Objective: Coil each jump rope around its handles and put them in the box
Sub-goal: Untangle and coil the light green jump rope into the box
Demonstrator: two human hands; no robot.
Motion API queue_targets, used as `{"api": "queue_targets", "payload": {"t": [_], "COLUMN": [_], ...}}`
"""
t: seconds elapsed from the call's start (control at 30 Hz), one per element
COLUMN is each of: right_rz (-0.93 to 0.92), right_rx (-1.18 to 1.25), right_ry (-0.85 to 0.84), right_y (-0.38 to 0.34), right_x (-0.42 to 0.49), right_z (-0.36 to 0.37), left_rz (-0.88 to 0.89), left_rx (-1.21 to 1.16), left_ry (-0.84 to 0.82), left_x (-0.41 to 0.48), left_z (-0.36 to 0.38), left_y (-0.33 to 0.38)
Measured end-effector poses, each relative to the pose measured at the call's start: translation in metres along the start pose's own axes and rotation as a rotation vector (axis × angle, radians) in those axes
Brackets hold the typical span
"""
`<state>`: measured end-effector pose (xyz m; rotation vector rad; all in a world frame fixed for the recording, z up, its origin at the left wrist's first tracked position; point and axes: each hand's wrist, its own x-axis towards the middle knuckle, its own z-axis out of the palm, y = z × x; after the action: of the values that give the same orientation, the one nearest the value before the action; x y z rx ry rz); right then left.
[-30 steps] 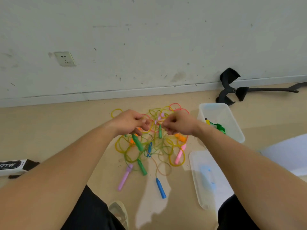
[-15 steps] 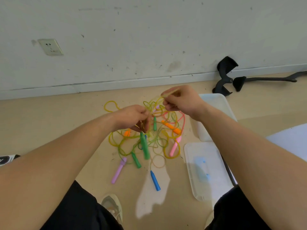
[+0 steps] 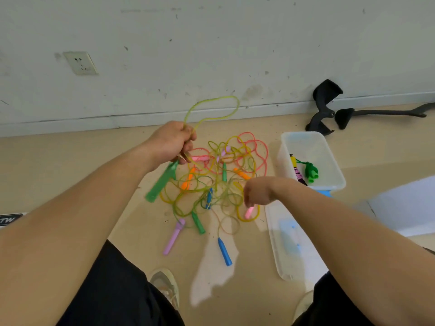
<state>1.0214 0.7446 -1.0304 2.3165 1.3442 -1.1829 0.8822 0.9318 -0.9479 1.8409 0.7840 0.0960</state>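
Note:
A tangle of coloured jump ropes lies on the floor ahead of me, with orange, pink, blue, purple and green handles sticking out. My left hand is raised over the pile's left side. It grips a green handle that hangs down, together with a yellow-green rope loop that stands up above the fist. My right hand hangs low over the pile's right side, near a pink handle, with its fingers hidden. The clear box at the right holds a coiled green rope and a dark one.
The box's clear lid lies on the floor at the right, near my right knee. A black bracket-like object rests against the wall beyond the box. A white sheet lies far right. My shoe is near the bottom.
My left hand rose with the green handle and now holds the rope loop above it. My right hand let go of the rope and dropped down to the pile's right side.

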Motion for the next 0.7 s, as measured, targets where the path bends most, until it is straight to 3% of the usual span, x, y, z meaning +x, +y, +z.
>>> {"api": "queue_targets", "payload": {"t": [0.07,0.13,0.3,0.53,0.7], "right_rz": [0.040,0.023,-0.238,-0.407,-0.497], "right_rx": [0.031,0.273,0.725,0.975,1.147], "right_ry": [0.067,0.148,0.349,0.335,0.380], "right_y": [0.011,0.013,-0.011,-0.025,-0.031], "right_x": [0.000,-0.005,-0.023,-0.046,-0.058], "right_z": [-0.003,-0.012,-0.038,-0.061,-0.067], "left_rz": [-0.010,-0.039,-0.015,0.141,0.086], "left_rx": [0.117,0.210,0.302,0.199,0.201], "left_ry": [0.037,0.023,-0.154,-0.309,-0.373], "left_x": [0.004,0.007,0.004,0.001,-0.003], "left_z": [-0.003,0.001,0.034,0.052,0.049], "left_y": [-0.008,-0.013,-0.013,-0.014,-0.016]}}
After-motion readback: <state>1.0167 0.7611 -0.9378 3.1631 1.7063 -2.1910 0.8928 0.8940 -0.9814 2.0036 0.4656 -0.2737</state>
